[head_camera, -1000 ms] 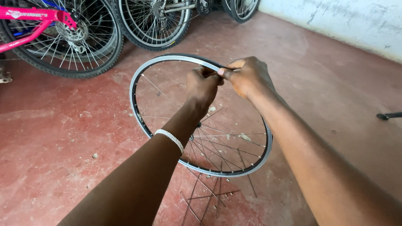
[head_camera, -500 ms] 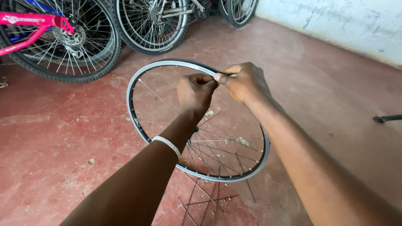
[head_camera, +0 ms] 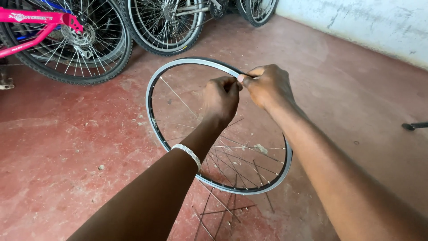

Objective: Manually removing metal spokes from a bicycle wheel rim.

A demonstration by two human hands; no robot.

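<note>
Far left: pink bike frame (head_camera: 33, 20) with a spoked tyred wheel (head_camera: 71, 42) standing on the red floor (head_camera: 67, 147). Next to it a second bike wheel (head_camera: 167, 27), upright, further back.

Centre: bare wheel rim (head_camera: 154, 120), no tyre, sitting tilted over the floor right in front of the person, top edge away from camera. Spokes only partly in – a few running across the rim, more fanning out in the lower right part. Loose spokes (head_camera: 223, 209) lying on the floor under the near edge.

Left hand (head_camera: 220, 100) is reaching inside the rim, fingers curled tight, thumb and forefinger pinching something thin near the top edge – too small to tell whether it's a spoke or a nipple. Beaded bracelet (head_camera: 188, 154) on that wrist.

Right hand (head_camera: 267, 87) is sitting at the top of the rim, just beside the left, fingertips nearly touching. Fingers closed down, pinching at the rim edge; can't tell what's between them.

Far right: pale wall (head_camera: 356, 22), and a dark object (head_camera: 414, 126) poking in at the frame edge.
</note>
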